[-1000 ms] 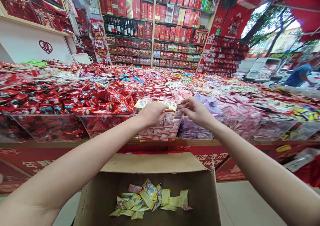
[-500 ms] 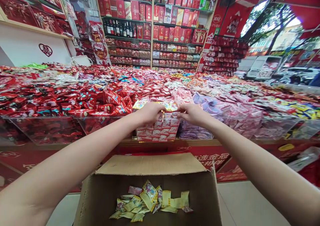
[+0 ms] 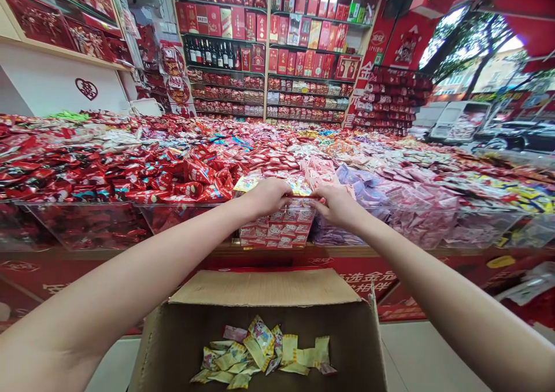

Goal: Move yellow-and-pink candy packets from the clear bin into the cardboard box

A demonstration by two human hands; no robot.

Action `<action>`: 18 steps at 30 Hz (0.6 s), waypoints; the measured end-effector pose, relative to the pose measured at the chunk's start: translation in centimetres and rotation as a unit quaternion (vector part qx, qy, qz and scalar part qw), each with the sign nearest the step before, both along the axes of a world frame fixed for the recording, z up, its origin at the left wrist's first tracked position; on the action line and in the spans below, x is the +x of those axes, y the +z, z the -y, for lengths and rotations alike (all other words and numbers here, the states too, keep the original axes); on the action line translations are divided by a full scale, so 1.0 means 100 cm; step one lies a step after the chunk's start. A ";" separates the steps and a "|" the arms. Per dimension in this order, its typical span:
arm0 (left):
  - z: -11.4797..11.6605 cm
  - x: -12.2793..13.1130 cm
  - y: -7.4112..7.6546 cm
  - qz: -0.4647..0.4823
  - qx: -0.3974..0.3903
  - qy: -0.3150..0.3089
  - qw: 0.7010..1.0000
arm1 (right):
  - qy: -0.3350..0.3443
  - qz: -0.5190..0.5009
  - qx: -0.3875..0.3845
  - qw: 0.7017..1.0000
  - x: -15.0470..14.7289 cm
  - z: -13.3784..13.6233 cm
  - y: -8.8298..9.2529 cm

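Note:
Both my arms reach out over an open cardboard box to a clear bin of small wrapped sweets on the counter. My left hand is curled down onto the yellow sweet packets heaped on top of that bin. My right hand is closed beside it, fingers pinched on the same heap; I cannot make out what each hand holds. A small pile of yellow and pink sweet packets lies on the bottom of the box.
The counter carries many clear bins: red sweets at the left, purple packets and pink ones at the right. Shelves with red boxes and bottles stand behind. A parked vehicle shows outside.
My right hand has come left and down from the pink bin onto the yellow heap, close to my left hand. The person in blue at the far right is gone from view.

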State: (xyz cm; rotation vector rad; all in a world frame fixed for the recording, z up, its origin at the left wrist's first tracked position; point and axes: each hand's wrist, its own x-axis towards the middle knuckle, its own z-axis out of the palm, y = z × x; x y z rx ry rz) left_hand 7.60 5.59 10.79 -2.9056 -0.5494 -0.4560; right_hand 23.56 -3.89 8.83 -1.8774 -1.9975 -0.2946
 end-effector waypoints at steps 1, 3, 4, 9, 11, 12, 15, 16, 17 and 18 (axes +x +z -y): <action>0.000 -0.001 0.000 0.006 -0.003 0.000 1.000 | -0.001 -0.001 0.011 1.000 -0.001 0.002 -0.003; 0.001 -0.003 0.000 0.013 -0.013 0.003 1.000 | 0.000 -0.006 0.035 0.999 -0.003 0.005 -0.009; 0.002 -0.004 0.000 0.013 -0.018 0.006 1.000 | 0.003 -0.009 0.047 0.999 -0.003 0.005 -0.012; 0.001 -0.008 -0.002 0.002 -0.023 0.011 1.000 | 0.032 -0.029 0.097 0.994 -0.001 0.003 -0.024; 0.000 -0.009 -0.001 -0.003 -0.019 0.005 1.000 | 0.037 -0.052 0.138 0.988 -0.001 0.004 -0.025; 0.001 -0.011 -0.001 0.006 -0.014 0.000 1.000 | 0.038 -0.070 0.166 0.983 -0.002 0.006 -0.024; 0.015 -0.029 0.001 0.104 0.013 -0.022 0.994 | 0.054 -0.137 0.242 0.959 -0.017 0.025 -0.025; 0.024 -0.039 -0.001 0.139 0.019 -0.044 0.989 | 0.082 -0.151 0.244 0.954 -0.025 0.036 -0.030; 0.037 -0.051 -0.006 0.162 0.017 -0.072 0.984 | 0.123 -0.149 0.227 0.954 -0.035 0.049 -0.040; 0.051 -0.064 -0.014 0.158 0.007 -0.116 0.981 | 0.174 -0.134 0.195 0.956 -0.047 0.063 -0.054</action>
